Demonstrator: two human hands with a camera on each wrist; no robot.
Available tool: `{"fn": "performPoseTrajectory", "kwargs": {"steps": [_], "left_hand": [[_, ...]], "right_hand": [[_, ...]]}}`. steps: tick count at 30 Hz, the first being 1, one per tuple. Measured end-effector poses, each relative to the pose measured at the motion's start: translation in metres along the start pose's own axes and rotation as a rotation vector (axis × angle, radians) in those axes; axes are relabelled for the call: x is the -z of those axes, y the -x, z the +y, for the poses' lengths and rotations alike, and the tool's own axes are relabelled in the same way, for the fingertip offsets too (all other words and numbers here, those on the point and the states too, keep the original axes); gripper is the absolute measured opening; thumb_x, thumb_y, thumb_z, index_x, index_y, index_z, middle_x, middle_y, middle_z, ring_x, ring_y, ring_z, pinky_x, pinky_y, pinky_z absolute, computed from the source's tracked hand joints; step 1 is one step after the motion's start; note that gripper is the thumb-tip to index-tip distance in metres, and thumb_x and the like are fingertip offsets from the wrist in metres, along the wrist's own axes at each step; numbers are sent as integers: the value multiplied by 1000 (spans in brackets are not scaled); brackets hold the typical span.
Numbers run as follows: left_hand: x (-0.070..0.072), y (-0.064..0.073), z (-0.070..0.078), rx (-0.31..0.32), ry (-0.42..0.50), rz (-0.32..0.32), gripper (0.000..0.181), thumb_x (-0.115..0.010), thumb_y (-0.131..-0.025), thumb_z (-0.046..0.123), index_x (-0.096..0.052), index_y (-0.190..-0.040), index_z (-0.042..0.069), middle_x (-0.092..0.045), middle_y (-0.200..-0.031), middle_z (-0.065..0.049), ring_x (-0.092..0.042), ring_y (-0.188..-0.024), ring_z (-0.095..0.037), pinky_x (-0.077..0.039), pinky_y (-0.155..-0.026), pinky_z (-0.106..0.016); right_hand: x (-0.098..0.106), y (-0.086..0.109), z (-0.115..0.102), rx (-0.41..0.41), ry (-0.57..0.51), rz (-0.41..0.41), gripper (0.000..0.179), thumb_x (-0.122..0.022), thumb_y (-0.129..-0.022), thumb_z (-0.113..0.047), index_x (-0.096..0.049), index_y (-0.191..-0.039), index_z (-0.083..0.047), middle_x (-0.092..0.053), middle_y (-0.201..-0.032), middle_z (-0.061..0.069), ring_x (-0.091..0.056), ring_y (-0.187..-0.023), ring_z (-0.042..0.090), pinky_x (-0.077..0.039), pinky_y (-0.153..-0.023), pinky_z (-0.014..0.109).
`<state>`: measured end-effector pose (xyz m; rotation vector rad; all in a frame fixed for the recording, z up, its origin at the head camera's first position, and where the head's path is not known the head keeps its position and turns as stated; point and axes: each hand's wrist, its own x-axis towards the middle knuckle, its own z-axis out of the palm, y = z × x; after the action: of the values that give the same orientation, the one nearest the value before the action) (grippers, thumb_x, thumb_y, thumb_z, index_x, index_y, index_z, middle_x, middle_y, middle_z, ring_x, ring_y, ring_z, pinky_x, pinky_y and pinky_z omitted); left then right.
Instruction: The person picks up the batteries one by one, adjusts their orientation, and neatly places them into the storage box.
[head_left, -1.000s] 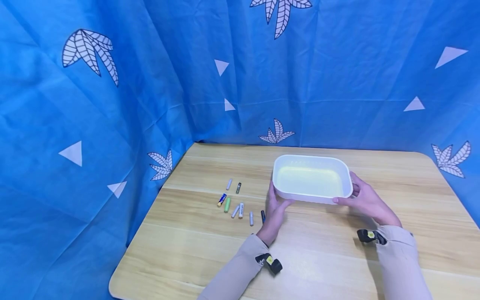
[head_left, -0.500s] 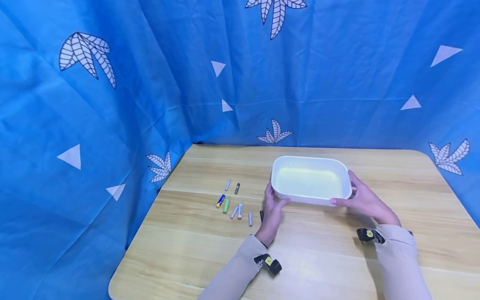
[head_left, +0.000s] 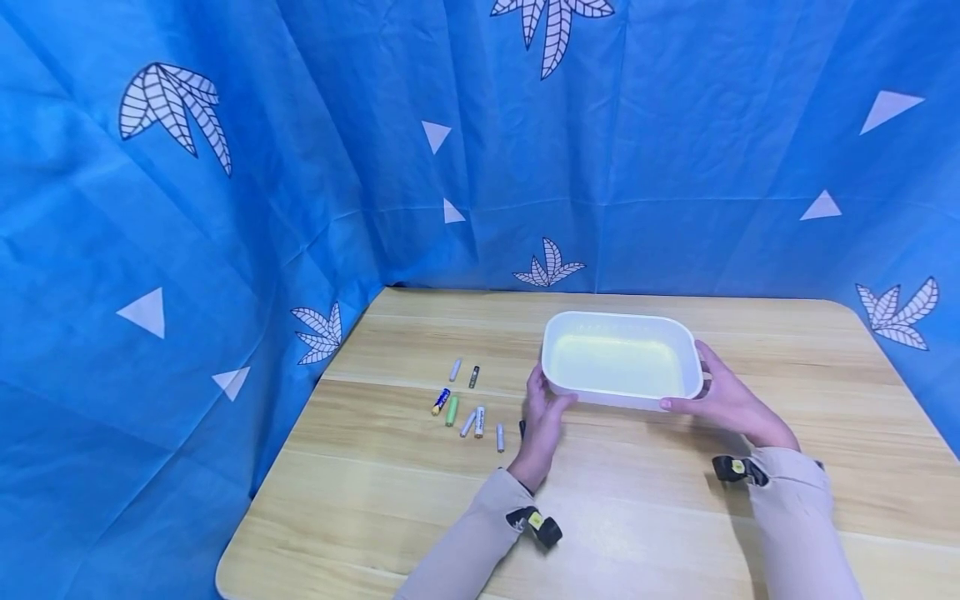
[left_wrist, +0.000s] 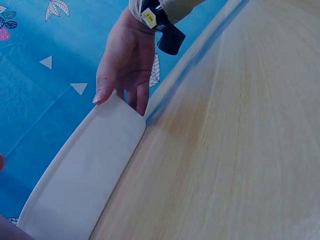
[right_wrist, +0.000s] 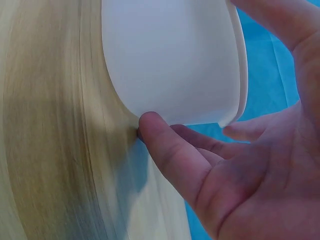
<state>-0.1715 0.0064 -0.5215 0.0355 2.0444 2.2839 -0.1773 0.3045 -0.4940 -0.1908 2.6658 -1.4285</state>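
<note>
A white rectangular plastic tub [head_left: 622, 358] sits at the table's middle right, its inside facing up and bare. My left hand [head_left: 538, 433] holds its left end, the thumb along the front wall and the fingers round the side. At the opposite end my right hand [head_left: 738, 408] grips the front right corner, thumb at the front and fingers on the end wall. In the right wrist view, fingertips of the right hand [right_wrist: 260, 170] touch the tub's wall [right_wrist: 172, 65] low down, close over the wood. The left wrist view shows the right hand [left_wrist: 127, 65] at the tub's far corner.
Several loose batteries lie left of the tub, among them a blue-and-gold one [head_left: 441, 402], a green one [head_left: 452, 411] and a white one [head_left: 480, 422]. A dark one [head_left: 522, 429] is partly hidden by my left hand. Blue curtain [head_left: 480, 150] hangs behind the wooden table [head_left: 360, 467].
The whole head view has shifted slightly to the left. Both hands keep their hold on the tub, which stays in the same place on the table.
</note>
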Motion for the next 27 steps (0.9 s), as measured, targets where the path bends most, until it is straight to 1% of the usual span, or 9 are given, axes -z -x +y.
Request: {"fn": "performPoseTrajectory", "kwargs": {"steps": [4,7,10,13,15,21,24,26,27], "left_hand": [[4,-2,1,21,-27,10,84,-68,-93,26,-23,-163,14,-37,-164,-9,-37,-152,-34,-28,-127,-57],[6,-4,3,30,-41,17,82,-67,-94,29,-25,-162,13,-37,-165,-11,-36,-153,-36,-27,-127,-59],[9,-6,5,40,-46,16,82,-67,-95,29,-24,-163,13,-35,-167,-12,-35,-154,-36,-27,-126,-60],[11,-8,7,39,-66,19,82,-66,-95,30,-24,-163,12,-35,-167,-14,-36,-154,-37,-28,-126,-60],[13,-9,10,31,-81,27,80,-65,-96,31,-24,-162,12,-34,-167,-14,-36,-154,-37,-29,-126,-60],[23,-21,26,-10,-103,50,75,-61,-98,33,-27,-162,15,-29,-170,-8,-30,-156,-35,-28,-127,-58],[32,-27,36,-36,-92,53,72,-61,-98,33,-30,-161,15,-31,-169,-6,-30,-157,-33,-27,-128,-56],[39,-33,43,-74,-74,50,70,-61,-98,30,-33,-159,12,-34,-167,-8,-33,-155,-33,-29,-127,-55],[44,-35,48,-90,-74,43,68,-61,-98,28,-34,-158,12,-36,-166,-10,-35,-154,-33,-30,-127,-54]], "right_hand": [[0,0,-1,-7,13,-4,123,-89,-80,-32,-4,-167,-15,-35,-158,27,-45,-133,45,-45,-94,24],[0,0,-1,-13,13,-6,123,-89,-81,-32,-4,-167,-15,-35,-159,26,-44,-135,46,-46,-98,34],[0,0,0,-16,-12,-7,123,-89,-80,-31,-4,-167,-16,-33,-161,27,-42,-138,47,-45,-107,50],[0,0,1,-27,-38,-11,123,-90,-80,-30,-3,-167,-16,-31,-162,29,-38,-141,52,-39,-110,69],[0,0,1,-29,-52,-12,124,-90,-79,-29,-4,-167,-15,-30,-163,30,-36,-143,54,-34,-111,75],[0,-1,3,3,-61,0,122,-91,-78,-25,-7,-167,-13,-30,-165,26,-36,-145,47,-32,-115,72],[0,-1,3,17,-53,2,123,-91,-78,-25,-6,-167,-13,-29,-165,27,-36,-146,47,-32,-115,72],[0,-2,2,22,-40,5,122,-91,-78,-25,-8,-167,-12,-31,-164,26,-38,-144,46,-35,-115,68],[0,-2,2,23,-36,6,122,-91,-78,-26,-8,-167,-12,-32,-164,26,-39,-144,45,-40,-117,59]]}}
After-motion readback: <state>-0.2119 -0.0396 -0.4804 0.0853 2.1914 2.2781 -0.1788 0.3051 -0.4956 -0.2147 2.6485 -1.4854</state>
